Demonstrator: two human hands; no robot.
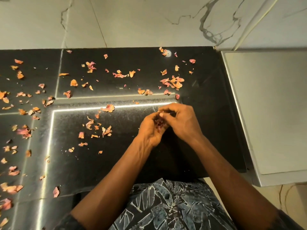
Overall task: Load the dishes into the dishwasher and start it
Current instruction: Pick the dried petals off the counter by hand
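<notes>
Two hands meet just above the black surface [132, 155], near its right end. The left hand [149, 131] is cupped with the palm turned up, and its fingers [148, 120] curl narrowly round a small clump of petals [159, 122], pink and crumpled. The right hand [181, 121] lies over it from the right, with its fingers [167, 107] bent down onto the left fingertips. Whether they pinch a petal of their own cannot be told, since the tips are hidden.

Many loose dried petals [174, 82], orange and pink, lie scattered on the surface left of the fingers and beyond them. A few lie close beside the left hand, and most are well apart towards the left edge. A bright strip of reflected light [116, 106] runs across the surface just beyond the fingers.

Right of the fingers, set against the end of the surface, stands a steel appliance [269, 105] with a flat closed top. Whether it is the dishwasher cannot be told. A white marble wall [132, 22] rises behind. A patterned dark shirt [169, 206] shows below the arms.
</notes>
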